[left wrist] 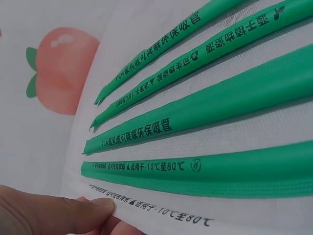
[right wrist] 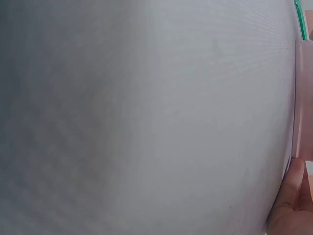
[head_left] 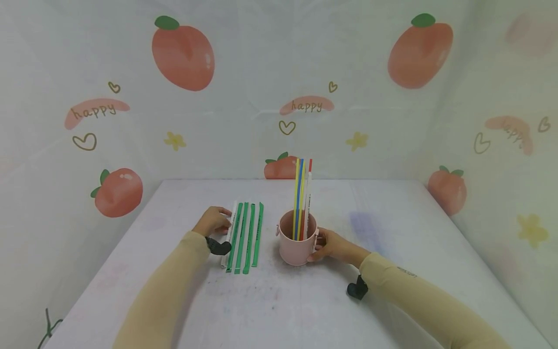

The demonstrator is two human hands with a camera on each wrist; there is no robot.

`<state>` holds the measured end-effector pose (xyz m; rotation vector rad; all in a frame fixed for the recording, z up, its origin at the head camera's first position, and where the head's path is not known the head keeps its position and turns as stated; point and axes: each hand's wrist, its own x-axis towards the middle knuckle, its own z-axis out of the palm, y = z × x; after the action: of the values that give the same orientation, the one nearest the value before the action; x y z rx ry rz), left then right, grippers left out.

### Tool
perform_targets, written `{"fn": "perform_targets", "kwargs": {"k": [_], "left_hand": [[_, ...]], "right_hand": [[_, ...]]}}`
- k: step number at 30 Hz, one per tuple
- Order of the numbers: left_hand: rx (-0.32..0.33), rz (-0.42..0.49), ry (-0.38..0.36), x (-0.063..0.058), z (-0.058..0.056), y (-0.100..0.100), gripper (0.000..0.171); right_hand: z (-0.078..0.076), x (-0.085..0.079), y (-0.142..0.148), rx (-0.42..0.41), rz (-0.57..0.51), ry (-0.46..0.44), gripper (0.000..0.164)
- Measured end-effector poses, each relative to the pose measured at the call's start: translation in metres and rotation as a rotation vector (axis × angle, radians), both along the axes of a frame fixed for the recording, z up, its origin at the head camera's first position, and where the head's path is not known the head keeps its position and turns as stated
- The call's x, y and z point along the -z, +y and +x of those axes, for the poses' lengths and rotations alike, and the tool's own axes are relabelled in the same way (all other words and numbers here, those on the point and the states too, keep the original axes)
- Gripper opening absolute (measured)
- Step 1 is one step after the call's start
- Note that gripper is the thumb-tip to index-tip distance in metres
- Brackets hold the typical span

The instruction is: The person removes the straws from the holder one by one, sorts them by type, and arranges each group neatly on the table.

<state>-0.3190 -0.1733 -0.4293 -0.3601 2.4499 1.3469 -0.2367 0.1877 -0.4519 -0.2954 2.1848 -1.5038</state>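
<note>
In the head view my left hand [head_left: 213, 221] is at the left end of a row of wrapped straws. Its thumb and fingers pinch a white wrapped straw [left wrist: 166, 214] with black print, seen close in the left wrist view. Beside it lie several green wrapped straws [head_left: 258, 234], side by side. My right hand [head_left: 333, 245] grips the right side of a small pink bucket [head_left: 293, 253], thumb at the front near its base. Yellow, blue and white straws [head_left: 308, 198] stand upright in the bucket, the white one tipped with red.
The white table [head_left: 305, 310] has faint stains near its front. Behind and beside it hangs a white cloth backdrop [head_left: 244, 58] printed with peaches and hearts. A dark cord [head_left: 49, 329] shows at the lower left.
</note>
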Motion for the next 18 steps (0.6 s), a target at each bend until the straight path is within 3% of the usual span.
{"fn": "perform_targets", "kwargs": {"k": [18], "left_hand": [[-0.041, 0.025, 0.001, -0.0022, 0.0047, -0.0053, 0.039]], "right_hand": [[0.0006, -0.0016, -0.0009, 0.013, 0.010, -0.003, 0.077]]}}
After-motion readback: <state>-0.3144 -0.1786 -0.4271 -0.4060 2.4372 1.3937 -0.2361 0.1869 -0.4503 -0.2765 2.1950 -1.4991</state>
